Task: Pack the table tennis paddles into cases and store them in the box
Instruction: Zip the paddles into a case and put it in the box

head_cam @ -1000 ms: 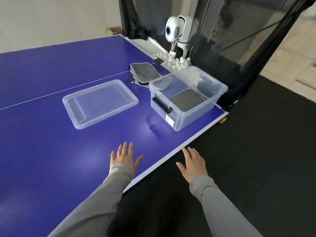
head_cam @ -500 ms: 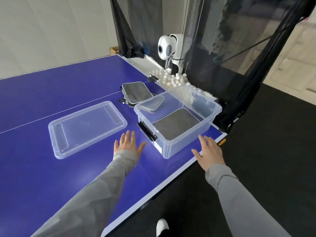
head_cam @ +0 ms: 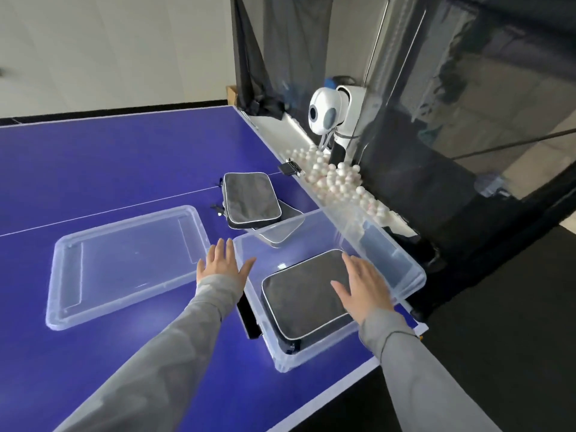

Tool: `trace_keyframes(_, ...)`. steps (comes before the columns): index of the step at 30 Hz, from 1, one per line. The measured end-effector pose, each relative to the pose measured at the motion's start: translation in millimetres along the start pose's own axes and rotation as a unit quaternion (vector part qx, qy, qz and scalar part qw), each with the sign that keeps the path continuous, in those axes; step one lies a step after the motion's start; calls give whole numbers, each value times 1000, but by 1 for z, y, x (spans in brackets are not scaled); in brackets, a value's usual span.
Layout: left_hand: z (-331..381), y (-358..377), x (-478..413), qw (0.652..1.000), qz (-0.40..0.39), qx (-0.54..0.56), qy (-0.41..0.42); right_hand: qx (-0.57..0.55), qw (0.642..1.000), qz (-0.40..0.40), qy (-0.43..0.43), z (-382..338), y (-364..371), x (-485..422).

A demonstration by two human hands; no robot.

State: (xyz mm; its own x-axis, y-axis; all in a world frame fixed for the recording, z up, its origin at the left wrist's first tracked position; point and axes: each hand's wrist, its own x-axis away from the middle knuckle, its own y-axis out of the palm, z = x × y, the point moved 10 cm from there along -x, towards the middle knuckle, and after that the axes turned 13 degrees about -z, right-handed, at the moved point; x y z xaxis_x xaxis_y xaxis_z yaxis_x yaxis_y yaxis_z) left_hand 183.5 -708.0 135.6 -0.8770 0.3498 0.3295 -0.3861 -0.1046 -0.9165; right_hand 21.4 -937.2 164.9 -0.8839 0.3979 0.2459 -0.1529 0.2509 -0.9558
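A clear plastic box [head_cam: 411, 277] stands near the table's right edge with a grey zipped paddle case [head_cam: 299, 294] lying flat inside it. My right hand [head_cam: 363, 288] hovers over the box with fingers spread, holding nothing. My left hand [head_cam: 223, 263] is spread open just left of the box's rim, also holding nothing. Behind the box, two more grey cases [head_cam: 249, 199] lie stacked on the blue table [head_cam: 109, 169]. The box's clear lid [head_cam: 124, 263] lies flat to the left.
A white ball machine [head_cam: 327, 115] stands past the table's far right side, above a trough with several white balls [head_cam: 333, 182]. Black netting [head_cam: 436, 120] closes off the right. A dark floor lies beyond the table's near right edge.
Both hands have moved forward. The left went from the bare table to the box's left rim; the right went from beside the table's edge to above the case in the box.
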Motion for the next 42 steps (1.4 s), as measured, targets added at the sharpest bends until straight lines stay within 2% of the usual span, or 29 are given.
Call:
trace_keyframes(7,7,1,-42,998,-7,21,-60,5,998,-24,-65,-24,-19,-97)
trace_keyframes(12,12,16,-59,990,-11,79,-118,25,994,-38,-104,-34,-32,-174)
trace_keyframes(17,1,21,-72,962,0,194,-193,25,990,-61,-121,-47,-33,-257)
trace_keyframes(20,-8,22,-75,946,8,226,-233,36,987,-86,-127,-59,-22,-303)
trace_keyframes(25,-12,21,-70,935,36,238,-260,28,982,-144,-117,-73,16,-367)
trace_keyframes(33,-14,21,-72,933,46,217,-285,-17,972,-230,-34,-78,65,-424)
trace_keyframes(37,-15,24,-73,931,40,219,-289,-54,975,-214,-15,-88,73,-425)
trace_keyframes(42,-14,22,-74,932,38,205,-298,-210,962,-176,14,-92,71,-423)
